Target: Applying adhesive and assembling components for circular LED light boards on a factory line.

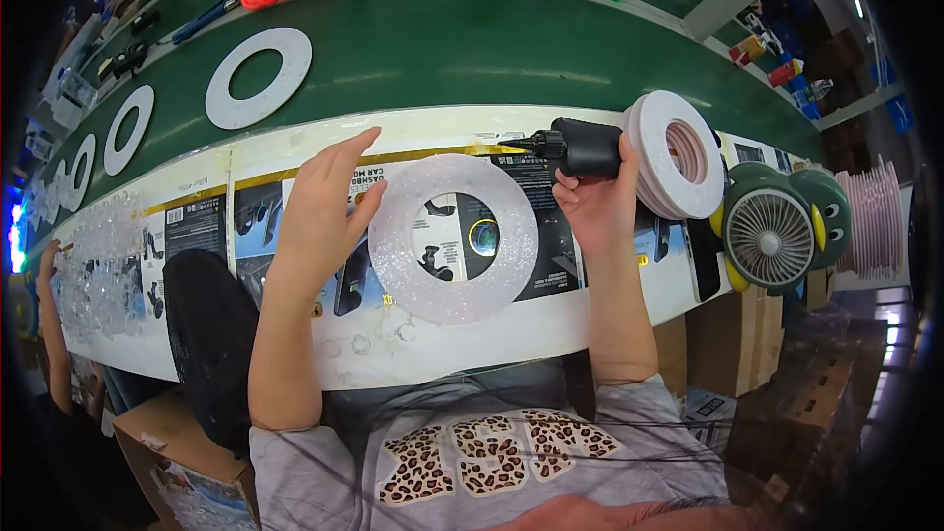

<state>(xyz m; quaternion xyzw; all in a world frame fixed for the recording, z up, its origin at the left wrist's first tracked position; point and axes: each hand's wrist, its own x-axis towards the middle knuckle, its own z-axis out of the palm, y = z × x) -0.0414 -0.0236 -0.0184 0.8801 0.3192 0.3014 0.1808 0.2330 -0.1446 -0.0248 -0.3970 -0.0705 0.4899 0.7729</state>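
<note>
My right hand (602, 202) grips a black squeeze bottle (588, 147) with a thin nozzle, tipped sideways so the nozzle points left. Below that nozzle, a flat white glittery ring (454, 303) lies on the worktop in front of me. My left hand (329, 206) is raised at the ring's left edge, fingers apart and holding nothing. Close to the bottle's right side stands a stack of white and pinkish rings (700, 152). A few small clear pieces (361, 344) lie by the near edge of the worktop.
A penguin-shaped fan (772, 236) and another ring stack (870, 226) stand at the right. Several rings, one a white ring (226, 84), lie on the green conveyor (442, 49). Many clear plastic pieces (98, 256) cover the left end, near another person's arm (54, 334).
</note>
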